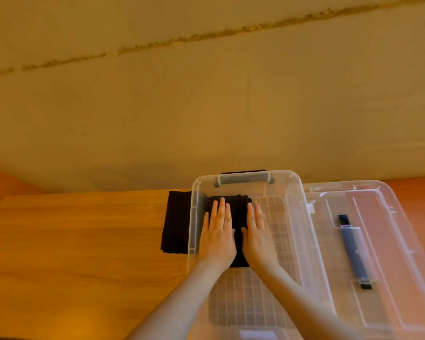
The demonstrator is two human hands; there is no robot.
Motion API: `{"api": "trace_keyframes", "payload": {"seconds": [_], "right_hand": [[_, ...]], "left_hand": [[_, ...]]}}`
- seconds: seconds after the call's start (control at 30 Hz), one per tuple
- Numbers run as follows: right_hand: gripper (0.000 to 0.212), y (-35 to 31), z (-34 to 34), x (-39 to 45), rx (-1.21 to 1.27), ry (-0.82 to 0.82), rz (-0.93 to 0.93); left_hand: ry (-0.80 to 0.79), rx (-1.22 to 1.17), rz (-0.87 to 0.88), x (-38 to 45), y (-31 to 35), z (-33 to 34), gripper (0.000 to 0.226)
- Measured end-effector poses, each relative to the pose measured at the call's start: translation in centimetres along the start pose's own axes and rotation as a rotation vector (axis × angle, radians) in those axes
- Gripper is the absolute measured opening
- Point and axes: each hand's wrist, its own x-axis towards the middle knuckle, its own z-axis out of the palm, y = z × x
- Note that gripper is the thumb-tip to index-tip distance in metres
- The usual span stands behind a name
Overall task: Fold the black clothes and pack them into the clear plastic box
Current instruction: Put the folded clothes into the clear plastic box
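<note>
Two hands, left hand and right hand, lay flat with fingers straight, close together, pressing a folded black garment inside the clear plastic box. Packing was under way; next, probably, the second black garment just outside the box's left wall on the counter.

A plain beige wall filled the upper half of the view, lit in a warm, yellowish light. A rough, dark, uneven line ran across it, rising from left to right; it was perhaps a crack or a stained seam, though the picture was too soft to tell. Below the wall stood a wooden table with an orange-brown grain, its far edge set against the wall. At the far left and right a redder surface showed beside it.
</note>
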Motion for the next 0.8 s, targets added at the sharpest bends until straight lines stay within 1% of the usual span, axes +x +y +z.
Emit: {"api": "trace_keyframes", "payload": {"seconds": [0.07, 0.1, 0.13, 0.2, 0.23, 0.3, 0.43, 0.5, 0.57, 0.63, 0.67, 0.7, 0.73, 0.77, 0.8], "right_hand": [[0.051, 0.1, 0.4, -0.2, -0.094, -0.04, -0.117], [0.053, 0.3, 0.6, -0.2, -0.127, -0.083, -0.136], [0.061, 0.6, 0.9, -0.3, -0.148, -0.123, -0.133], [0.078, 1.5, 1.1, -0.5, -0.177, -0.191, -0.094], [0.082, 1.9, 1.1, -0.6, -0.192, -0.216, -0.079], [0.082, 2.4, 0.9, -0.7, -0.209, -0.253, -0.069], [0.072, 2.0, 0.4, -0.8, -0.222, -0.273, -0.054], [0.073, 1.5, 0.0, -0.7, -0.201, -0.244, -0.034], [0.076, 0.7, -0.5, -0.5, -0.184, -0.212, -0.035], [0.077, -0.7, -1.0, -0.1, -0.177, -0.177, -0.067], [0.076, -1.6, -1.3, 0.2, -0.166, -0.153, -0.082], [0.074, -2.6, -1.6, 0.5, -0.145, -0.123, -0.097], [0.069, -3.9, -1.8, 0.8, -0.121, -0.096, -0.117], [0.064, -5.4, -1.9, 1.1, -0.091, -0.076, -0.147], [0.058, -7.0, -2.0, 1.3, -0.067, -0.07, -0.181]], "left_hand": [[-0.1, 0.179, 0.031, 0.6, -0.3, 0.2, 0.059], [-0.18, 0.236, 0.016, 1.0, -0.4, 0.1, 0.061], [-0.239, 0.289, 0.012, 1.5, -0.5, -0.1, 0.062], [-0.265, 0.333, 0.024, 2.2, -0.5, -0.3, 0.063], [-0.274, 0.327, 0.021, 2.4, -0.5, -0.2, 0.064], [-0.297, 0.332, 0.02, 2.4, -0.5, 0.2, 0.064], [-0.314, 0.369, 0.023, 2.4, -0.2, 0.0, 0.065], [-0.283, 0.343, 0.035, 2.4, -0.3, -0.8, 0.064], [-0.22, 0.212, 0.062, 2.2, -0.7, -2.2, 0.061], [-0.045, 0.063, 0.141, 1.5, -1.6, -3.8, 0.055], [0.058, 0.014, 0.15, 1.2, -2.2, -4.5, 0.053], [0.155, -0.038, 0.117, 0.8, -3.0, -5.2, 0.054], [0.195, -0.086, 0.039, 0.6, -4.1, -5.8, 0.056], [0.196, -0.122, -0.052, 0.4, -5.5, -6.2, 0.056], [0.16, -0.143, -0.139, 0.1, -7.0, -6.3, 0.055]]}}
